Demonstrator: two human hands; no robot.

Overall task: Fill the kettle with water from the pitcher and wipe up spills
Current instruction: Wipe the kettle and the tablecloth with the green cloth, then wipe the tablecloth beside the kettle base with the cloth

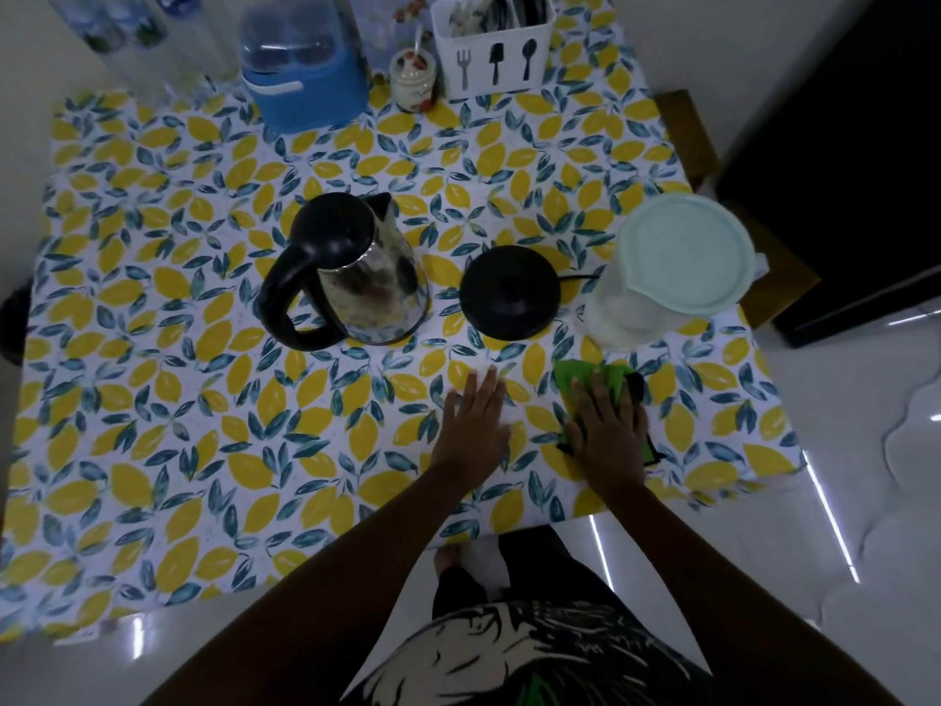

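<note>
A steel kettle with a black lid and handle stands on the lemon-print tablecloth, lid down. Its round black base lies to its right, bare. Further right stands a clear pitcher with a pale green lid on. My right hand lies flat, fingers spread, pressing on a green cloth in front of the pitcher. My left hand rests flat on the tablecloth beside it, holding nothing.
At the back edge stand a blue container with a clear lid, a small jar, a white cutlery holder and clear bottles. A wooden chair is behind the table's right side.
</note>
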